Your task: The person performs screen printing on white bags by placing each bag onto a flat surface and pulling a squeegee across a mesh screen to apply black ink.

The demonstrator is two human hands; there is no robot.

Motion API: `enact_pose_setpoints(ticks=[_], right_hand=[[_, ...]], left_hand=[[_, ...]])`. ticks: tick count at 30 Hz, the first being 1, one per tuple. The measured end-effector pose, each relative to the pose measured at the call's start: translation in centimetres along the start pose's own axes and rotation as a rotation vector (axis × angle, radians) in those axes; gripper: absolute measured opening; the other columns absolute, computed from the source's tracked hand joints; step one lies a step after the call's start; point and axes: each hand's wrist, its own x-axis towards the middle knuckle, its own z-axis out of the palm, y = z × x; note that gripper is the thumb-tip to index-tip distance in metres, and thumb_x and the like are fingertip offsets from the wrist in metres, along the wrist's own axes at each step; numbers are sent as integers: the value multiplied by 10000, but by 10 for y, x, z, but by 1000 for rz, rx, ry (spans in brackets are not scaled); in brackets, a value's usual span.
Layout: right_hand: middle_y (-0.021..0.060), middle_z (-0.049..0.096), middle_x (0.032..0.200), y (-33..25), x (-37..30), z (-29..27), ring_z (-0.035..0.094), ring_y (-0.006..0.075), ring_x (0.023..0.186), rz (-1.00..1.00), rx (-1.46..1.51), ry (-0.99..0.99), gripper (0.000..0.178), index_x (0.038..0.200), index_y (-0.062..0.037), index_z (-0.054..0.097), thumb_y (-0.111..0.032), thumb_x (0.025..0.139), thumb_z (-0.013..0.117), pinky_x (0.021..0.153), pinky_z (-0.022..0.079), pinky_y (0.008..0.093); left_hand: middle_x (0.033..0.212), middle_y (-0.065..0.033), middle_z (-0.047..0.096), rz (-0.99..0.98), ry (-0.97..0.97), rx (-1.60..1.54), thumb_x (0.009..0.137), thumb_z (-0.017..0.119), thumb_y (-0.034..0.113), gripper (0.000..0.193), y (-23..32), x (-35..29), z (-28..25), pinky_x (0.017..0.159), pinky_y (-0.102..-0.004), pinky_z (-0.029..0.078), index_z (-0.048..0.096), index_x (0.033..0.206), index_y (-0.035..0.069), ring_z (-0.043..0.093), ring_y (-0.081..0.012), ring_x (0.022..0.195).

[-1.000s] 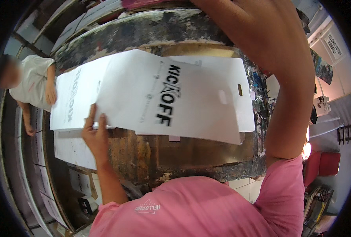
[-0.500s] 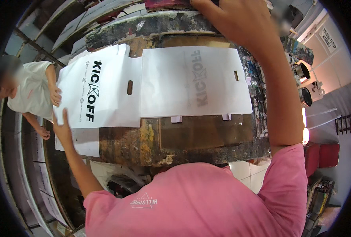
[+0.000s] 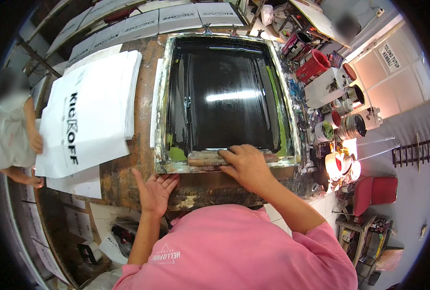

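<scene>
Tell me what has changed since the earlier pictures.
The left hand let go of the printed sheet and moved right, palm open. The right hand came down onto the wooden bar. The screen frame now lies over the table. The co-worker stays at left.

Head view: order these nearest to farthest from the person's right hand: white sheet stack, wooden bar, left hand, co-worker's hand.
1. Wooden bar: under the right hand
2. Left hand: to the left
3. White sheet stack: farther left
4. Co-worker's hand: far left

Screen frame (image 3: pixel 164 111) lowered flat; right hand (image 3: pixel 248 166) now at its near edge, left hand (image 3: pixel 155 194) by its near-left corner.
</scene>
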Motion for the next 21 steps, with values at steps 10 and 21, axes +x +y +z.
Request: enact_pose_setpoints(ticks=[10,21], right_hand=[[83,579,976,102,127,41,599,307,932,-91,-139,166,422,1109,-100,618,-280,777,807,736,535,451],[145,723,1082,233,335,-14,678,362,1059,-122,-157,-42,500,1147,-124,703,-568,962,565,891,542,496]], left_hand=[[1307,-227,566,85,115,101,869,384,885,1048,-27,7,-28,1058,-510,479,404,1389,-24,602,-362,1201],[1188,-160,661,184,179,24,883,342,880,1022,-26,0,-10,990,-474,521,485,1369,-8,659,-285,1075]])
